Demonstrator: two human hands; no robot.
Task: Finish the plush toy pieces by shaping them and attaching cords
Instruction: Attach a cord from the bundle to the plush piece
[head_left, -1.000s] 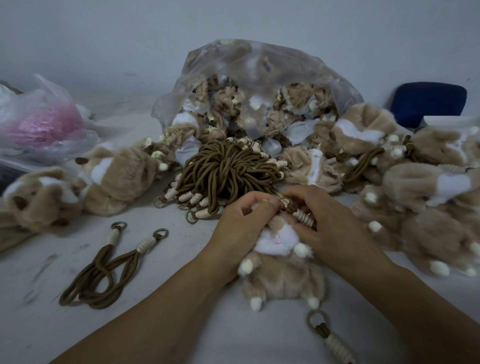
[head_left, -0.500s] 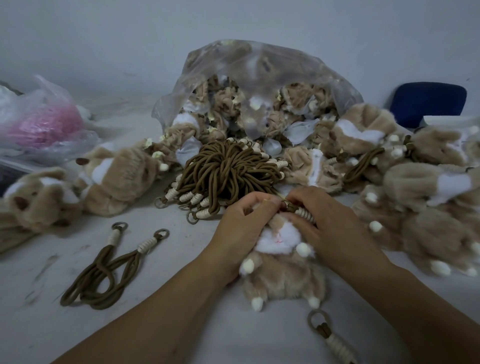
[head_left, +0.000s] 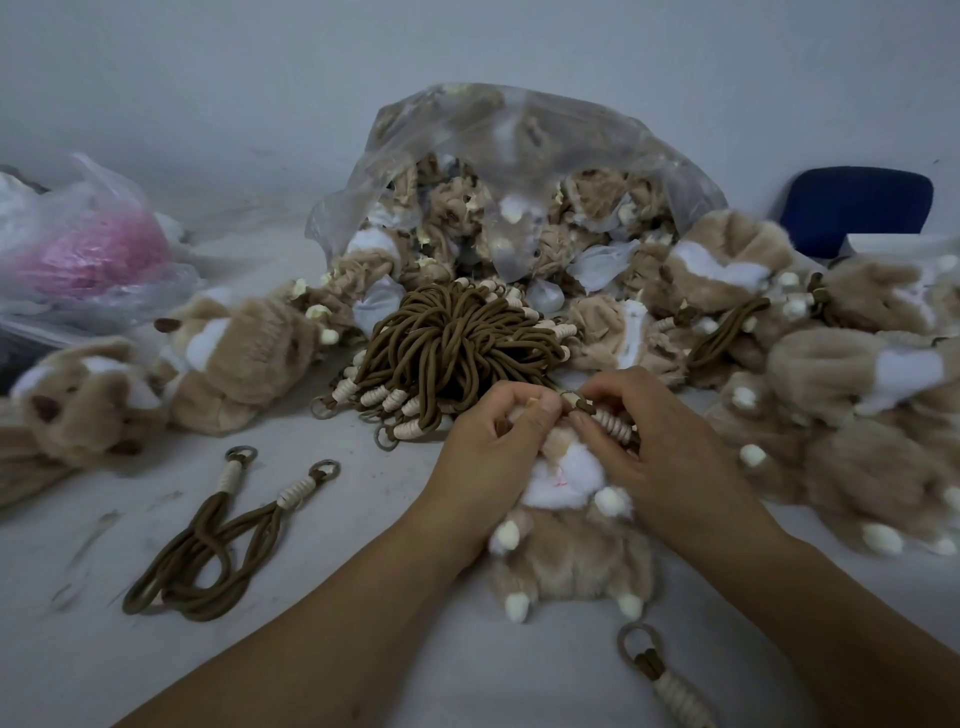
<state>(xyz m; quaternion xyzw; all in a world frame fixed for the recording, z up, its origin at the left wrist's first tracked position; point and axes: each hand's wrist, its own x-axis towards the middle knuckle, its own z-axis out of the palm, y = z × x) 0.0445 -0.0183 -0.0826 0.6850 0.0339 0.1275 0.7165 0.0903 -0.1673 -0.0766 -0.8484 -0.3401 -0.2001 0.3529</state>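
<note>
A tan plush toy (head_left: 569, 551) with a white chest and white paw tips lies on the table in front of me. My left hand (head_left: 493, 447) pinches its upper edge. My right hand (head_left: 660, 447) pinches the cream-wrapped end of a brown cord (head_left: 613, 422) at the same spot, its small ring between my two thumbs. The cord's other ringed end (head_left: 657, 670) lies below the toy. Behind my hands sits a bundle of brown cords (head_left: 452, 343).
A clear bag (head_left: 519, 171) of plush pieces stands at the back. Plush toys lie in a heap at the right (head_left: 857, 395) and at the left (head_left: 228, 358). Two loose cords (head_left: 218, 540) rest at the left. A bag holding something pink (head_left: 88, 249) sits far left, a blue object (head_left: 852, 208) far right.
My hands have stayed on the toy's top; the fingers shifted slightly as they work the cord's ring against the plush. Nothing else moved.
</note>
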